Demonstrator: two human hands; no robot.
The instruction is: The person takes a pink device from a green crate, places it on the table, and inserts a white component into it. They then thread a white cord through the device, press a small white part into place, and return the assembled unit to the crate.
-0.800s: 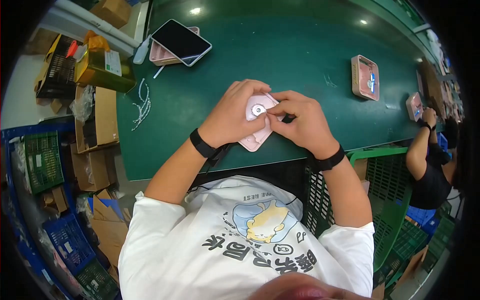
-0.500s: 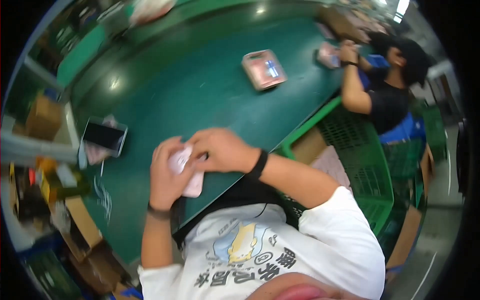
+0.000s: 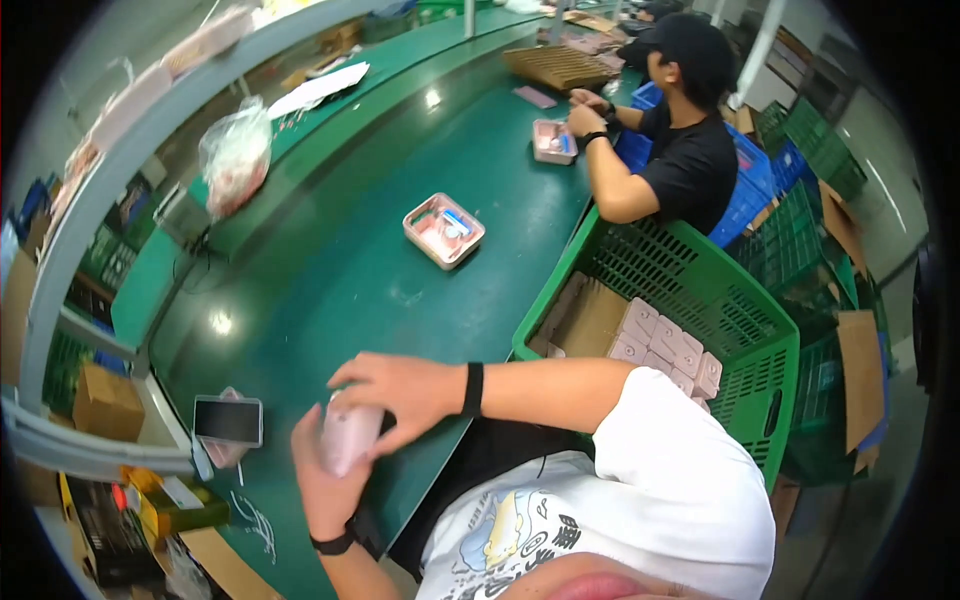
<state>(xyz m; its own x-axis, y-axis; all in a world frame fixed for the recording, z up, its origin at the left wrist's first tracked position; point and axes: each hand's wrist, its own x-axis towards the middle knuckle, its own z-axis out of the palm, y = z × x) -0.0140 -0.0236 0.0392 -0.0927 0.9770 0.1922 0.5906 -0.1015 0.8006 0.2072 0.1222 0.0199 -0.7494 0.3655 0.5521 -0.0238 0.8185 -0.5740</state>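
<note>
A pale pink plastic case [image 3: 351, 436] is tilted up over the near edge of the green table. My left hand [image 3: 322, 482] grips it from the left and below. Across the case's top and right side reaches my right hand [image 3: 415, 392], its fingers bent over the upper edge and its thumb close to the lower right side. What lies under the right fingertips is hidden. Farther off on the table sits an open pink box [image 3: 444, 230] with a blue-and-white piece and other small parts inside.
Right of me stands a green crate [image 3: 770, 335] holding stacked pink cases [image 3: 668, 338]. A phone [image 3: 228, 421] lies at the left. Beyond the crate, a co-worker [image 3: 690, 130] handles something near another pink box [image 3: 554, 141]. A clear bag [image 3: 236, 160] rests on the far ledge.
My view has shifted, so the table's far side shows more. The pink case has gone from lying fairly flat to tilted up, and my right hand has moved to its top edge.
</note>
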